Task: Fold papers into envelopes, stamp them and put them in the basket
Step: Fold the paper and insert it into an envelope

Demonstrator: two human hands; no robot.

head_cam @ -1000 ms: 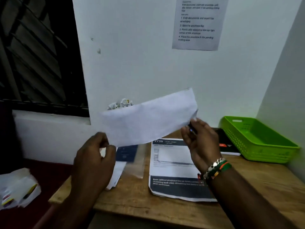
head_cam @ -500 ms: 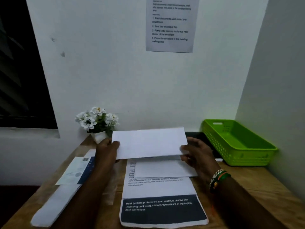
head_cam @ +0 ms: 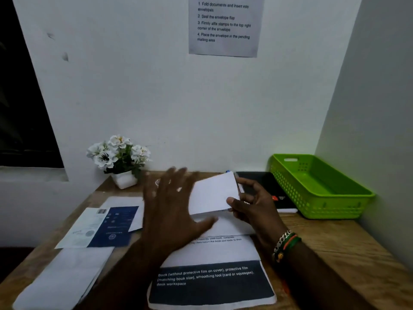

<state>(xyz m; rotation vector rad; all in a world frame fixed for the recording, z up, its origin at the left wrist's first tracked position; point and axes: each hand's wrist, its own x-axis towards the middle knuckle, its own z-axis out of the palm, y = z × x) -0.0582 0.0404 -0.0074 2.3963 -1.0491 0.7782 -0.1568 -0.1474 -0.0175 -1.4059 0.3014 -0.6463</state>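
Above the printed instruction sheet (head_cam: 210,280) at the middle of the wooden desk (head_cam: 348,247), the folded white paper (head_cam: 213,193) is held low, its right end pinched between the thumb and fingers of the right hand (head_cam: 252,202), which is clamped on it. Half a second earlier both hands were gripping this paper, one at each end; now the left end has been released. The left hand (head_cam: 172,206) is seen blurred, its fingers spread and straight, held flat over the left part of the paper, and nothing is gripped by it. Whether the palm is already touching the sheet cannot be told through the blur. A second earlier the paper was raised high before the wall; it has since been brought down close to the desk.

From this change a step is judged: the fold is probably about to be pressed or smoothed by the flat left hand while the right end is steadied. No stamp is seen on the paper, and the green basket (head_cam: 321,206) at the right wall is seen with nothing lying in it, so stamping and placing are judged not yet done.

Beside the work, a blue leaflet (head_cam: 109,227), a potted white flower (head_cam: 118,157) and a black book (head_cam: 270,189) are seen.
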